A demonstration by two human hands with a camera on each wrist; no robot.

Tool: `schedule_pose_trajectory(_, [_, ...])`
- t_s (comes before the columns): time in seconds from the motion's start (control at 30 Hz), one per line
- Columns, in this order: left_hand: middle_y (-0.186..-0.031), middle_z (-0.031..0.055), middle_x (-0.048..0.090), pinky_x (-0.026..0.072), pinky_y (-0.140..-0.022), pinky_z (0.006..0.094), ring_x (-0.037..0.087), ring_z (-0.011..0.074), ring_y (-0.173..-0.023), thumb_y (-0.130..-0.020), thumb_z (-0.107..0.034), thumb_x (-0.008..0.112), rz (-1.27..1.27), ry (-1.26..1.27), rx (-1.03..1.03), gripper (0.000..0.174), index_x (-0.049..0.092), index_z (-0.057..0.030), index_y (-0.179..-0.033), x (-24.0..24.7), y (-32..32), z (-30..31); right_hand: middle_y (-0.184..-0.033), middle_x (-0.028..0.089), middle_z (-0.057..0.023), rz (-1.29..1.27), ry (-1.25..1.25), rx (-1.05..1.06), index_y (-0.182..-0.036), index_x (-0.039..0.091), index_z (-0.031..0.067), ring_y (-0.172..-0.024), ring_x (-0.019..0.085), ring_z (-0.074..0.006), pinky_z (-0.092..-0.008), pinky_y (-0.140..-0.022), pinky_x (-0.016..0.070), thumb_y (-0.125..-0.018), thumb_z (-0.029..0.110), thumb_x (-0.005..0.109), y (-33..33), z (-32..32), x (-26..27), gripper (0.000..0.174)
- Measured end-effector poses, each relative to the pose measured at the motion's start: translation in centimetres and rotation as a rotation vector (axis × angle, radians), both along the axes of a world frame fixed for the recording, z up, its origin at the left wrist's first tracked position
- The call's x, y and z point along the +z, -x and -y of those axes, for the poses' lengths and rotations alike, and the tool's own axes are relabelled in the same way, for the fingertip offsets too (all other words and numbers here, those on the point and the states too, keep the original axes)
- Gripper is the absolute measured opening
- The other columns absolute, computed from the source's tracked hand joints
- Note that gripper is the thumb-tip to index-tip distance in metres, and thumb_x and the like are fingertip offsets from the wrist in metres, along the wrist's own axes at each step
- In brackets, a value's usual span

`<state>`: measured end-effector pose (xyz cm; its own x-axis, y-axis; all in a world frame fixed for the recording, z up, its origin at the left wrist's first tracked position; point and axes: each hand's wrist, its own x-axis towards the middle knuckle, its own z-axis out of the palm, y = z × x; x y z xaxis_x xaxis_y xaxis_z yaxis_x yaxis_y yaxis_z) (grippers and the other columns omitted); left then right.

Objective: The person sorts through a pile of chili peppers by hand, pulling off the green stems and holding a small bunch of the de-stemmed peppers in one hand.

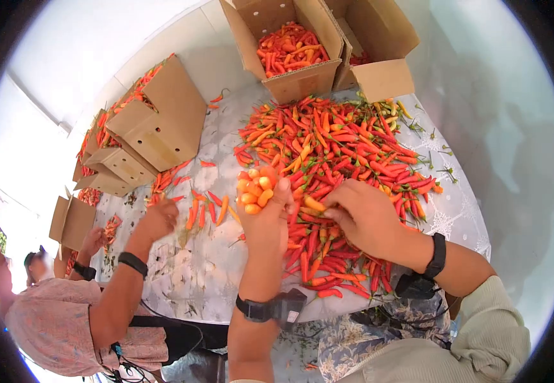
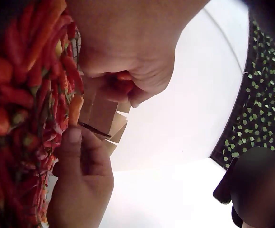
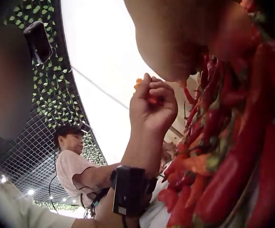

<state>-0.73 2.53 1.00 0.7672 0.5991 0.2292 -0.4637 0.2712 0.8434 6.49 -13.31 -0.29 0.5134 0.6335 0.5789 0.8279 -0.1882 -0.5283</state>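
My left hand [image 1: 264,220] is curled round a bunch of orange chili peppers [image 1: 251,186], their rounded ends bunched above the fingers. In the right wrist view a little orange and red shows in that left hand [image 3: 154,107]. Just right of it, my right hand [image 1: 369,220] pinches a single yellow-orange chili pepper [image 1: 315,203]. In the left wrist view this pepper [image 2: 75,110] stands up between thumb and fingertips. Both hands are over a large heap of red and orange chili peppers [image 1: 328,143] with green stems.
Behind the heap stand a cardboard box [image 1: 302,83] with peppers inside and a second box [image 1: 385,80]. More filled boxes [image 1: 162,127] line the left side. Another person's hand [image 1: 159,220] is over loose peppers there. Stray stems [image 1: 446,172] lie on the table [image 1: 446,220].
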Motion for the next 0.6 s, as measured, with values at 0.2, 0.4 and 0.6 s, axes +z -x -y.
schedule_pose_trajectory(0.2, [-0.088,0.0066,0.061,0.0491,-0.055,0.0253,0.061,0.0146,-0.072,-0.082,-0.006,0.068,-0.070,-0.018,0.008,0.027,0.052,-0.0028,-0.103,-0.2,-0.3,0.9,-0.074,0.056,-0.0090,-0.251,-0.292,-0.016,-0.087,0.056,0.0037,-0.059,0.056,-0.0204,-0.0312,-0.053,0.0447,-0.081,0.008,0.066,-0.6,0.2,0.8,0.013])
schedule_pose_trajectory(0.4, [-0.099,0.0105,0.063,0.0526,-0.075,0.0293,0.063,0.0191,-0.090,-0.081,-0.007,0.069,-0.127,-0.217,-0.145,0.031,0.051,-0.0012,-0.105,-1.6,-0.6,1.5,-0.076,0.057,-0.0100,-0.083,-0.306,0.096,-0.087,0.057,0.0040,-0.066,0.058,-0.0255,-0.0343,-0.060,0.0460,-0.078,0.010,0.067,-0.6,0.4,0.4,0.015])
schedule_pose_trajectory(0.6, [-0.096,0.0125,0.063,0.0529,-0.079,0.0305,0.063,0.0198,-0.092,-0.080,-0.002,0.068,-0.125,-0.147,-0.145,0.033,0.048,-0.0027,-0.106,-1.3,-0.5,1.6,-0.080,0.059,-0.0101,-0.051,-0.291,0.176,-0.091,0.061,0.0041,-0.072,0.059,-0.0261,-0.0349,-0.064,0.0465,-0.079,0.011,0.067,-1.0,0.2,-0.1,0.016])
